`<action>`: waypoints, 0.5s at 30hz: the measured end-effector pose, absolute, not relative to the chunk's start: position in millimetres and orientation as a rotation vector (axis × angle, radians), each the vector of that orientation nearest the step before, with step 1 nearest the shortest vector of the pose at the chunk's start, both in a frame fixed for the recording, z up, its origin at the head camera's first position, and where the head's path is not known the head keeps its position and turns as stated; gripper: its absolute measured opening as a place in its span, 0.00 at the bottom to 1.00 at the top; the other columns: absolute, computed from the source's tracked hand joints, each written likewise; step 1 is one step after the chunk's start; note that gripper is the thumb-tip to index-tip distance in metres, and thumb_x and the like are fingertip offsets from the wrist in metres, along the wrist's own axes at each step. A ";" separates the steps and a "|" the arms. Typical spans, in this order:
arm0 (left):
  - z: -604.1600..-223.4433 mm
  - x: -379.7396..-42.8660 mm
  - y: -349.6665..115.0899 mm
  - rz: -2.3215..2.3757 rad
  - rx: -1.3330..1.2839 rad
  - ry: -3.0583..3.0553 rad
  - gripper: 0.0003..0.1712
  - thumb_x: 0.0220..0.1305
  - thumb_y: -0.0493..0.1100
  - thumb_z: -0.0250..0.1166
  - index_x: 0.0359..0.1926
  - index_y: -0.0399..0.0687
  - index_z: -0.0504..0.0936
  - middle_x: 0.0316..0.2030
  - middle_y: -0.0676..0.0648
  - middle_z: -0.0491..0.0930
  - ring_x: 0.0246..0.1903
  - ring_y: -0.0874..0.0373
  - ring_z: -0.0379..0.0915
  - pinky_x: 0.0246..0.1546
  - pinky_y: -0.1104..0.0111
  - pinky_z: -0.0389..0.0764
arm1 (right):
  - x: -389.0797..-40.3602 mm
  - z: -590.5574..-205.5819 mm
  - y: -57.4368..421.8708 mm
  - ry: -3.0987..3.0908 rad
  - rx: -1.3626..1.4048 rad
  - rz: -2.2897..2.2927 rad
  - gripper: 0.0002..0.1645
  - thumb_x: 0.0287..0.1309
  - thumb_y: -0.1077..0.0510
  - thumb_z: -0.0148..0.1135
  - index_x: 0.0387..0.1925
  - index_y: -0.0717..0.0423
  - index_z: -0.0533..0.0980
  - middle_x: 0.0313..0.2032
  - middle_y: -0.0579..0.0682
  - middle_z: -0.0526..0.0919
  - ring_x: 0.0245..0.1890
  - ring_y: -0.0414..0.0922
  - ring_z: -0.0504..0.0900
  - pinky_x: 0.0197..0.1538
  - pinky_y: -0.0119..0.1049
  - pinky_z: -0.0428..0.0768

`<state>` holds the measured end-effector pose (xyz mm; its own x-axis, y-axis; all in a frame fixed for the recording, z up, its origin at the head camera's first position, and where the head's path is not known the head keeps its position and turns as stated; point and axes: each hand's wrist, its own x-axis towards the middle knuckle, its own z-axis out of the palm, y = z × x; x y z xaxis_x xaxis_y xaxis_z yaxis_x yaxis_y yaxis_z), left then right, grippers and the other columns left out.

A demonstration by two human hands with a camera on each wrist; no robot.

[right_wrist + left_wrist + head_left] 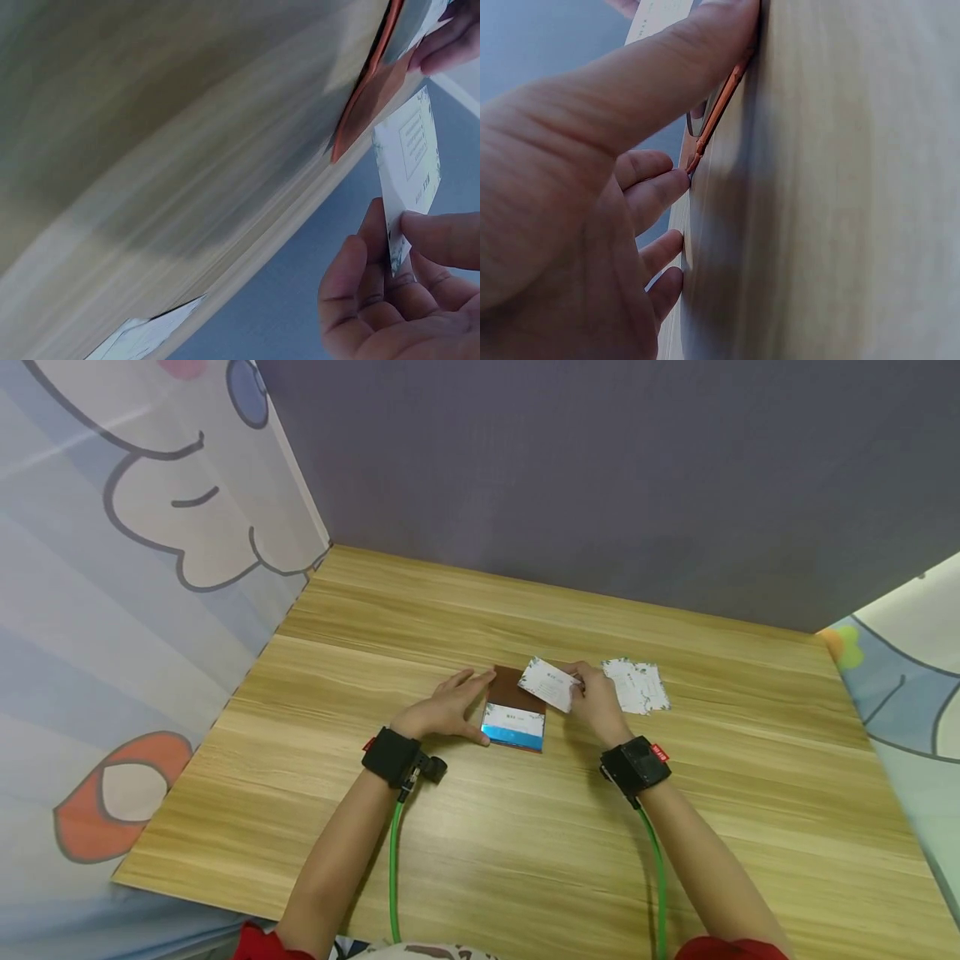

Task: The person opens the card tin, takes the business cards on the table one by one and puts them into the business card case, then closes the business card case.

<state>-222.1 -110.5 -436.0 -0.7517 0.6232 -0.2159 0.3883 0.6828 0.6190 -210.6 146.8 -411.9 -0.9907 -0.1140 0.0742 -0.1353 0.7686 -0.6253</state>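
Observation:
A brown card holder (506, 687) lies on the table, its lower part a shiny blue-edged pocket with a white card (513, 720) in it. My left hand (450, 708) rests along its left side, fingers extended; the thumb (682, 64) is at the lower corner and the index fingertip near the upper one. Between thumb and fingers, my right hand (597, 697) pinches another white card (549, 683) with printed text and leafy corners. This card is tilted and overlaps the holder's upper right in the head view.
Several similar white cards (636, 686) lie overlapping on the wooden table (517, 843), just right of my right hand. A grey panel (570, 485) rises behind the table, and a cartoon-printed curtain (150, 635) hangs on the left. Green cables (394, 868) run from both wrist cameras.

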 end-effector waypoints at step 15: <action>-437.7 -222.9 -109.7 0.771 0.780 2.493 0.64 0.43 0.58 0.72 0.72 0.53 0.40 0.72 0.49 0.44 0.71 0.49 0.27 0.68 0.47 0.39 | -202.5 -414.2 118.2 -2.955 0.310 1.048 0.17 0.58 0.72 0.48 0.50 0.65 0.73 0.47 0.64 0.78 0.37 0.51 0.76 0.37 0.39 0.73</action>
<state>-222.9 -109.7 -437.7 -0.7569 0.6168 -0.2162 0.3871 0.6896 0.6121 -202.5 118.2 -414.2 -0.9806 -0.1875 0.0573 -0.1817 0.7594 -0.6247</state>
